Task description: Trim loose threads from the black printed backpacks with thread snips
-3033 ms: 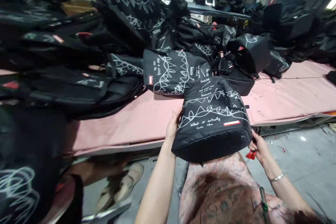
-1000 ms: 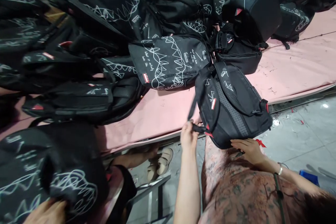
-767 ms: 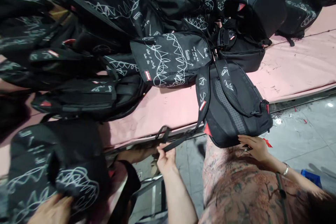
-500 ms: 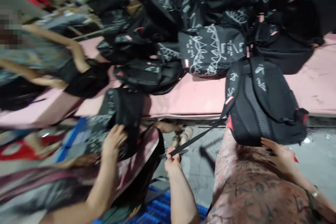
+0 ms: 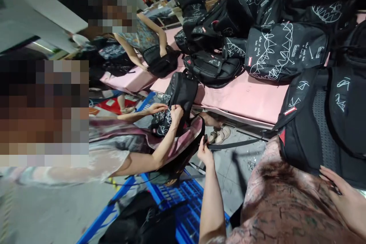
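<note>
A black backpack with white scribble print lies back-side up at the pink table's near edge, partly over my lap. My left hand is closed in a pinch on the end of its black strap, which is pulled out taut to the left. My right hand rests against the backpack's lower edge at the bottom right, fingers stretched out.
Many black printed backpacks are piled on the pink table. A person seated at my left handles another backpack with both hands; a second person works farther back. A blue plastic crate stands on the floor below.
My view has swung left, bringing the neighbouring people into sight. My left hand has pulled the strap out to the left and still grips its end. My right hand stays at the backpack's lower edge.
</note>
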`<state>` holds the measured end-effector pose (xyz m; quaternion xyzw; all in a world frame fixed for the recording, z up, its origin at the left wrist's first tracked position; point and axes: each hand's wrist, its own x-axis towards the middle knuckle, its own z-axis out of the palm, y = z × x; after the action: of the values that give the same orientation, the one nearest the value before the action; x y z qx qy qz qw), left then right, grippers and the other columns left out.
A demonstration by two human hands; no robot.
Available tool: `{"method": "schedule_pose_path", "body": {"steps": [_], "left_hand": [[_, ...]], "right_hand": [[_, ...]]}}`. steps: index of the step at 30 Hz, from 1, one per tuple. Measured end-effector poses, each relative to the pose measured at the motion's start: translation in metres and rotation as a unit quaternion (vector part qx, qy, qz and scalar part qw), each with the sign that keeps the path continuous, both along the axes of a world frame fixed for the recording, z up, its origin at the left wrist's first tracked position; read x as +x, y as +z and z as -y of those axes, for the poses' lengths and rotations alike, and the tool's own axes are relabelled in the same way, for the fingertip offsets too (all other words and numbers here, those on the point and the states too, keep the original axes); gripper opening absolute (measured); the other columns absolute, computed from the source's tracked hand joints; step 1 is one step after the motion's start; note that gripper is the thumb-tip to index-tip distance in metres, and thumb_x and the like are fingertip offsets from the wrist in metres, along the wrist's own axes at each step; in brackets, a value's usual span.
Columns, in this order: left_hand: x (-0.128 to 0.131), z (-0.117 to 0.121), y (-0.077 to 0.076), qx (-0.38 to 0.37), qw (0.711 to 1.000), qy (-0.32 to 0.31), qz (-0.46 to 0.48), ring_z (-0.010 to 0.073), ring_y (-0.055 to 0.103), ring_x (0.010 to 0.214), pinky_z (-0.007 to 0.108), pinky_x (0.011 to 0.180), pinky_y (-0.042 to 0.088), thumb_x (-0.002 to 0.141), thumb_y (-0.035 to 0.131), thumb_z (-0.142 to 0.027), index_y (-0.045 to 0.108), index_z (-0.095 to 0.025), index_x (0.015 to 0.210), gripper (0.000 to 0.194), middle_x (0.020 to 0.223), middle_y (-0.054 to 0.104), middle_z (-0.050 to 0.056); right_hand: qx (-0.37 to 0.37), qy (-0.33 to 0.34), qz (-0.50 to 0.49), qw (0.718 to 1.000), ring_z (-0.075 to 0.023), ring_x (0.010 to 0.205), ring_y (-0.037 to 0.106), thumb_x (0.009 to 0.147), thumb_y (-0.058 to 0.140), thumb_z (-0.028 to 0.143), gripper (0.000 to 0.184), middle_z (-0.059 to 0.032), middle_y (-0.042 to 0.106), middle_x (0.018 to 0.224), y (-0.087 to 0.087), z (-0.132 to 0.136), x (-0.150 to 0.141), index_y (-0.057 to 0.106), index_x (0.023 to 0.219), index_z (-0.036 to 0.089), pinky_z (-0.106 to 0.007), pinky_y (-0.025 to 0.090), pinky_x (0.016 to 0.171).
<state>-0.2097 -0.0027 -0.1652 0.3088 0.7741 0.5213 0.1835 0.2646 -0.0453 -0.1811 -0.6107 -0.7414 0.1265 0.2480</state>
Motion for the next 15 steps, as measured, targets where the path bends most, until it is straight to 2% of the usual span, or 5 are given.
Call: {"method": "schedule_pose_path", "body": {"steps": [3, 6, 9, 11, 15], "left_hand": [[0.016, -0.006, -0.004, -0.015, 0.999, 0.0, -0.03, 0.027, 0.048, 0.112, 0.042, 0.098, 0.033, 0.084, 0.043, -0.031, 0.043, -0.011, 0.123, 0.044, 0.114, 0.055, 0.015], [0.058, -0.017, -0.007, -0.022, 0.997, -0.072, -0.032, 0.0255, 0.054, 0.104, 0.04, 0.092, 0.039, 0.08, 0.05, -0.033, 0.049, -0.012, 0.118, 0.044, 0.109, 0.058, 0.014], [0.125, -0.023, -0.01, -0.015, 0.978, -0.208, -0.01, 0.0206, 0.061, 0.081, 0.036, 0.079, 0.047, 0.08, 0.049, -0.037, 0.061, -0.016, 0.099, 0.031, 0.091, 0.064, 0.009], [0.176, -0.022, -0.007, -0.004, 0.948, -0.317, 0.007, 0.0175, 0.061, 0.071, 0.032, 0.073, 0.049, 0.079, 0.052, -0.038, 0.065, -0.018, 0.088, 0.026, 0.082, 0.066, 0.006], [0.257, -0.021, 0.007, 0.026, 0.883, -0.468, -0.016, 0.0177, 0.059, 0.079, 0.031, 0.075, 0.046, 0.076, 0.06, -0.036, 0.066, -0.022, 0.089, 0.02, 0.086, 0.066, 0.005]], "right_hand": [[0.006, -0.015, -0.054, 0.998, -0.0206, 0.096, 0.062, 0.078, 0.043, 0.022, 0.036, -0.0033, 0.063, 0.113, 0.002, 0.0, -0.008, 0.059, 0.11, 0.021, -0.031, 0.052, 0.078], [0.015, -0.049, -0.147, 0.988, -0.0191, 0.093, 0.062, 0.079, 0.044, 0.018, 0.029, -0.0039, 0.065, 0.105, 0.002, 0.002, -0.019, 0.062, 0.102, 0.021, -0.033, 0.051, 0.082], [0.025, -0.095, -0.205, 0.974, -0.0193, 0.085, 0.063, 0.082, 0.047, 0.022, 0.021, -0.005, 0.068, 0.095, 0.0, 0.005, -0.026, 0.063, 0.095, 0.02, -0.033, 0.051, 0.075], [0.018, -0.122, -0.222, 0.967, -0.0195, 0.08, 0.062, 0.082, 0.05, 0.027, 0.018, -0.0055, 0.068, 0.089, -0.001, 0.009, -0.028, 0.063, 0.093, 0.02, -0.033, 0.051, 0.071], [-0.018, -0.159, -0.247, 0.956, -0.019, 0.079, 0.061, 0.084, 0.048, 0.031, 0.019, -0.0064, 0.066, 0.087, 0.004, 0.017, -0.032, 0.06, 0.094, 0.019, -0.032, 0.05, 0.071]]}}
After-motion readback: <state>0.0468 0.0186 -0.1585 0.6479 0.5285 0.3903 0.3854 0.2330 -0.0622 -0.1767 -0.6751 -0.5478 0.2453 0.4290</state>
